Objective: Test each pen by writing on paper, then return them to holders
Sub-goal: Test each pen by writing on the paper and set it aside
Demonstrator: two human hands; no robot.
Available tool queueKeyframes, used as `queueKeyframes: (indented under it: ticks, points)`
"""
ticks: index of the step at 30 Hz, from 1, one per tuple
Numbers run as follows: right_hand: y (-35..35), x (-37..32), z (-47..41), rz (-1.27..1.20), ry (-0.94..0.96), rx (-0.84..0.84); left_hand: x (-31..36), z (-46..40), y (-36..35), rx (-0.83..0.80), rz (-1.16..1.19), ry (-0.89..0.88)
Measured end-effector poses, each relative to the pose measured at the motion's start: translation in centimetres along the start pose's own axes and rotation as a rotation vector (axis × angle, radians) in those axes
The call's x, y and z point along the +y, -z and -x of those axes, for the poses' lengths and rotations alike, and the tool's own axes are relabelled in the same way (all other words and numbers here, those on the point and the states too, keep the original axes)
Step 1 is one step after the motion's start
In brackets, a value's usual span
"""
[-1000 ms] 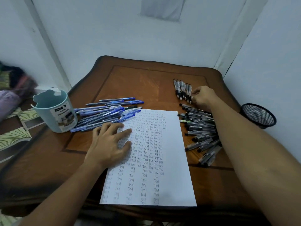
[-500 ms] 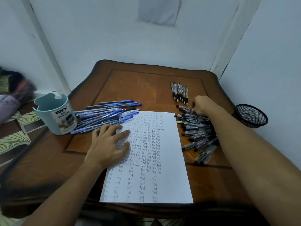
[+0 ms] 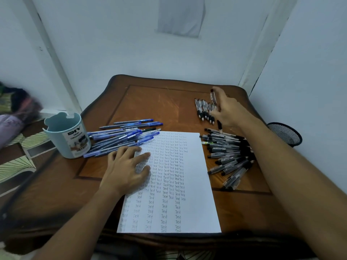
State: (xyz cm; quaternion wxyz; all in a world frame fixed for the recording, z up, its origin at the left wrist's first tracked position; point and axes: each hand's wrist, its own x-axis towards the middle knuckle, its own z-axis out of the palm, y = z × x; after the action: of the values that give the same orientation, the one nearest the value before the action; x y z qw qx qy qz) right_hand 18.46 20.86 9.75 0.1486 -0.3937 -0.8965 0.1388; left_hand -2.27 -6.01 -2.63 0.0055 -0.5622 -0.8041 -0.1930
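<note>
A white paper sheet (image 3: pixel 189 212) filled with columns of the word "Test" lies in the middle of the wooden table (image 3: pixel 155 102). My left hand (image 3: pixel 125 166) rests flat on its upper left part. My right hand (image 3: pixel 230 112) is raised above the table's right side and grips a black pen (image 3: pixel 213 96), nearly upright with its tip pointing down. Beneath it lies a heap of black pens (image 3: pixel 229 152). A short neat row of black pens (image 3: pixel 202 109) sits just behind. Several blue pens (image 3: pixel 122 136) are piled left of the sheet.
A teal desk-organizer cup (image 3: pixel 65 136) stands at the table's left edge beside the blue pens. A black mesh holder (image 3: pixel 285 133) sits off the right edge, near the wall. Walls close in behind and on the right.
My right hand moved from the neat row down to the black pen heap, then lifted up holding one pen. My left hand stayed on the sheet.
</note>
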Motion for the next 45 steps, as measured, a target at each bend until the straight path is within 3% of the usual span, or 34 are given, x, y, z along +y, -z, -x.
queueKeyframes:
  ticks: [6, 11, 15, 20, 29, 45]
  points:
    - [-0.3, -2.1, 2.5, -0.424, -0.138, 0.024, 0.2, -0.1, 0.1, -0.018, -0.016, 0.003]
    - [-2.9, -2.8, 5.2, -0.946, -0.283, 0.105, 0.2, -0.1, 0.2, -0.019, -0.012, 0.008]
    - [-6.4, -4.9, 7.4, -1.056, -0.35, 0.081, 0.3, 0.0, 0.1, -0.005, -0.001, 0.014]
    - [-10.3, -6.9, 9.5, -1.331, -0.422, 0.169, 0.5, 0.0, 0.2, -0.001, 0.019, 0.007]
    - [-11.5, -5.7, 9.5, -1.085, -0.432, 0.316, 0.5, 0.0, 0.4, -0.011, 0.007, 0.004]
    - [-12.3, -4.8, 9.5, -0.949, -0.325, 0.258, 0.5, 0.1, 0.1, 0.004, -0.021, 0.004]
